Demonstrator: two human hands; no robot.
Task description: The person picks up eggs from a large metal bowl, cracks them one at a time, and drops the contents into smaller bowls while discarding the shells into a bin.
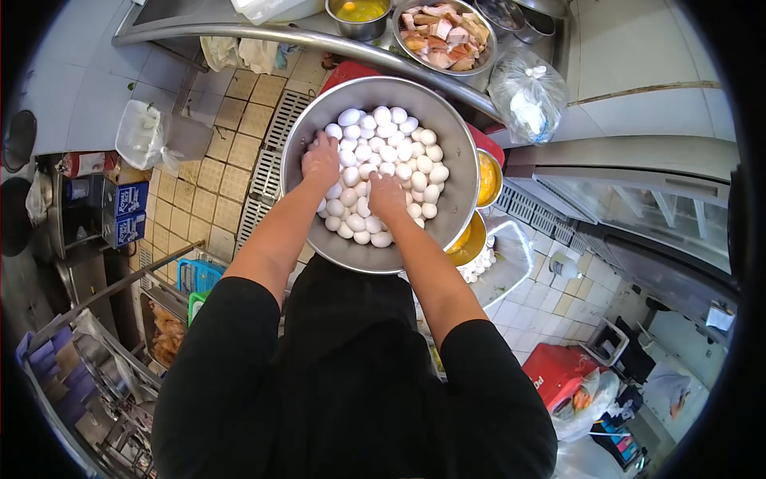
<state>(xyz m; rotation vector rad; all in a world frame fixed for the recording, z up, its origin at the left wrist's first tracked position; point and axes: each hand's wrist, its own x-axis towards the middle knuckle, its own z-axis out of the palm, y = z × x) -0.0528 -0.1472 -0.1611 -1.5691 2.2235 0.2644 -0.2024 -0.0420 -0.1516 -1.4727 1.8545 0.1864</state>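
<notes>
A wide steel pot (447, 215) in front of me is heaped with white eggs (351, 215). My left hand (321, 164) reaches into the left side of the heap, its fingers curled down around an egg near the pot wall. Close to the middle of the pile, my right hand (387, 197) has its fingers bent down and closed on an egg. Both hands cover part of what they grip, and the fingertips are partly hidden.
Behind the pot, a metal counter holds a bowl of meat chunks (445, 40) and a pot of yellow liquid (359, 17). Bowls of beaten egg (487, 180) stand at the right, above a bin with eggshells (479, 265). A floor grate (275, 152) runs at the left.
</notes>
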